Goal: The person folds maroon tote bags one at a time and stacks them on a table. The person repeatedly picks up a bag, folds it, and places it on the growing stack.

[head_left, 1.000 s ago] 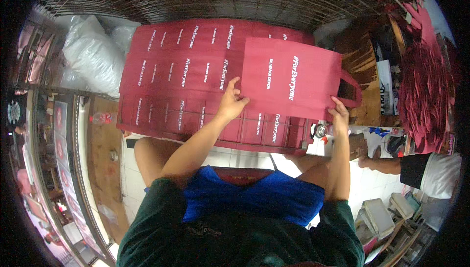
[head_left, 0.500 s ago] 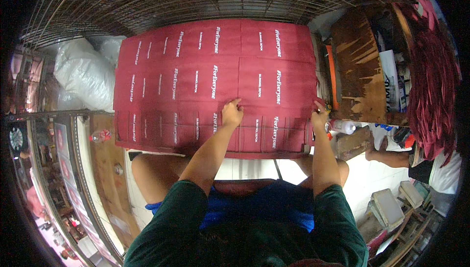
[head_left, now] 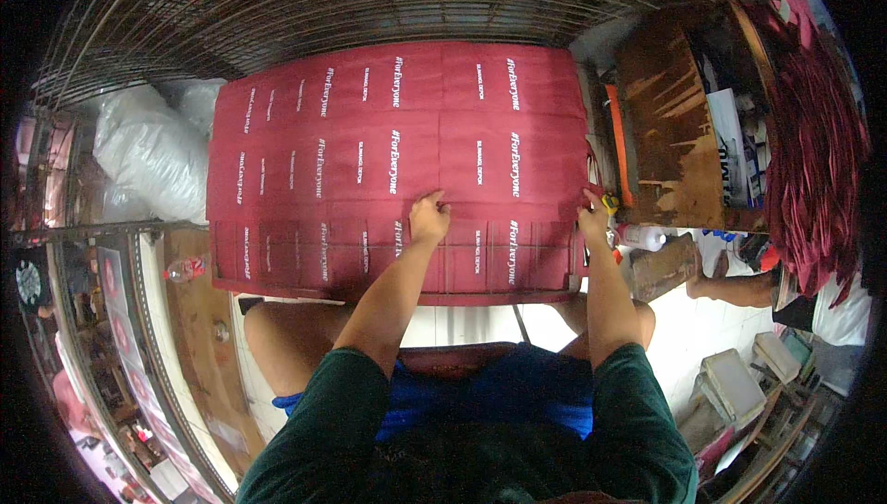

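Observation:
A wide maroon fabric sheet (head_left: 323, 125) with repeated white printing lies spread over a low table, its near part crossed by darker lines like a frame or folds. My left hand (head_left: 430, 218) rests near the middle of the sheet, fingers curled and bunched at the cloth along its near strip. At the sheet's right edge, my right hand (head_left: 594, 219) has its thumb and fingers drawn together on the cloth's border. Exactly how much fabric sits between the fingers of either hand is hidden.
Beyond the table stands a wire rack (head_left: 443, 5). White plastic bags (head_left: 152, 153) sit at left, above a plastic bottle (head_left: 185, 269). A worn wooden cabinet (head_left: 661, 116), hanging maroon strips (head_left: 813, 171) and a white bottle (head_left: 644, 237) are at right. Another person's leg (head_left: 739, 287) shows there.
The whole view has shifted slightly, so the table and sheet appear a little further left. Both hands keep nearly the same places on the cloth.

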{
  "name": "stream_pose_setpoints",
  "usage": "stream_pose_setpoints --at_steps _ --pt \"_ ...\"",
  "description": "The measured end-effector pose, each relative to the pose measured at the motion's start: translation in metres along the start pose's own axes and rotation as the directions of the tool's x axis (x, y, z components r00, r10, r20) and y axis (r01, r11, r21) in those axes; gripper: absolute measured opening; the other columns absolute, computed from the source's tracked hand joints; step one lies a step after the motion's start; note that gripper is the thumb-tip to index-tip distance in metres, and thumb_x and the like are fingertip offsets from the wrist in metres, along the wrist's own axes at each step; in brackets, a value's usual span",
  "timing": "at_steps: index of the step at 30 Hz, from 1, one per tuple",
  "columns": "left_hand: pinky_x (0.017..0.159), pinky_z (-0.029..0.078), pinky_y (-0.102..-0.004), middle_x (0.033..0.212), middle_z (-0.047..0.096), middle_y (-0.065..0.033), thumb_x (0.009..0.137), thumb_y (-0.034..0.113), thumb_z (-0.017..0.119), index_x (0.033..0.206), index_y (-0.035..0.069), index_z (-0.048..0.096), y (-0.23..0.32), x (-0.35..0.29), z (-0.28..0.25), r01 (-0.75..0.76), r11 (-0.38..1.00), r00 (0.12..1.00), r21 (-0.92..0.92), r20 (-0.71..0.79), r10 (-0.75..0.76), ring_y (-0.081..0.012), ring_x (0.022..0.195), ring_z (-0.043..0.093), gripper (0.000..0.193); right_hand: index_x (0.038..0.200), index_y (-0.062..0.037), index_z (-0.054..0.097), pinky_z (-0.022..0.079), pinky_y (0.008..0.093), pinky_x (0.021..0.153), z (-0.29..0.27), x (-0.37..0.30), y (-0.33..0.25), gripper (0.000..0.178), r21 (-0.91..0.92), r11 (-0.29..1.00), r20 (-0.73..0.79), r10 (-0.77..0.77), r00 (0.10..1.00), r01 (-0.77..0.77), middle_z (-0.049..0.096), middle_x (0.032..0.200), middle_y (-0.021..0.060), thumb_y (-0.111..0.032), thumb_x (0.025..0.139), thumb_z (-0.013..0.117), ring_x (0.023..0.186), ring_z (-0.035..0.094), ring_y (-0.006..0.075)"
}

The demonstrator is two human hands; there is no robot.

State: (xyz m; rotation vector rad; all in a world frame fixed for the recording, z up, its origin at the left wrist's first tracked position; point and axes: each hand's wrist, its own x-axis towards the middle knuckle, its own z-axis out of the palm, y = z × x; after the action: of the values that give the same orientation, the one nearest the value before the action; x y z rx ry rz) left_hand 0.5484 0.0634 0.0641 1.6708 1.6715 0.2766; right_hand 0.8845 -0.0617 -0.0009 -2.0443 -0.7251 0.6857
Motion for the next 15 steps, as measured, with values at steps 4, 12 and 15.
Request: stream_pose_setpoints --at_steps 4,12,15 --pt "0.088 0.046 -0.0407 0.107 0.06 -0.0184 0.073 0.013 0.066 0.109 0.009 0.062 -0.002 -0.001 -0.001 0.0 1.0 1.0 0.011 -0.019 0.0 -0.0343 0.098 0.057 0.036 0.114 -0.0028 0.059 0.043 0.0318 0.087 0.004 -0.004 -0.01 0.046 -0.13 0.987 -0.032 -0.096 0.995 0.091 0.059 0.104 0.0165 -0.002 0.068 0.058 0.098 0.057 0.0257" --pt "0.089 0.046 -0.0398 0.113 0.057 -0.0189 0.073 0.016 0.067 0.109 0.009 0.062 -0.012 0.002 0.007 -0.036 0.999 0.999 -0.021 -0.02 0.036 -0.0346 0.103 0.055 0.037 0.112 -0.0031 0.059 0.044 0.0337 0.086 0.005 -0.009 -0.02 0.047 -0.137 0.989 -0.015 -0.062 0.998 0.06 0.06 0.1 0.0188 -0.007 0.066 0.061 0.095 0.057 0.0291" --pt "0.09 0.045 -0.04 0.114 0.056 -0.0172 0.073 0.021 0.066 0.113 0.01 0.059 -0.008 -0.001 0.007 -0.061 0.994 0.998 0.088 -0.007 0.062 -0.0345 0.106 0.054 0.042 0.109 -0.0028 0.06 0.045 0.0332 0.085 -0.001 -0.013 -0.017 0.046 -0.282 0.951 -0.07 -0.156 0.985 0.131 0.06 0.1 0.02 -0.007 0.064 0.06 0.095 0.058 0.0297"
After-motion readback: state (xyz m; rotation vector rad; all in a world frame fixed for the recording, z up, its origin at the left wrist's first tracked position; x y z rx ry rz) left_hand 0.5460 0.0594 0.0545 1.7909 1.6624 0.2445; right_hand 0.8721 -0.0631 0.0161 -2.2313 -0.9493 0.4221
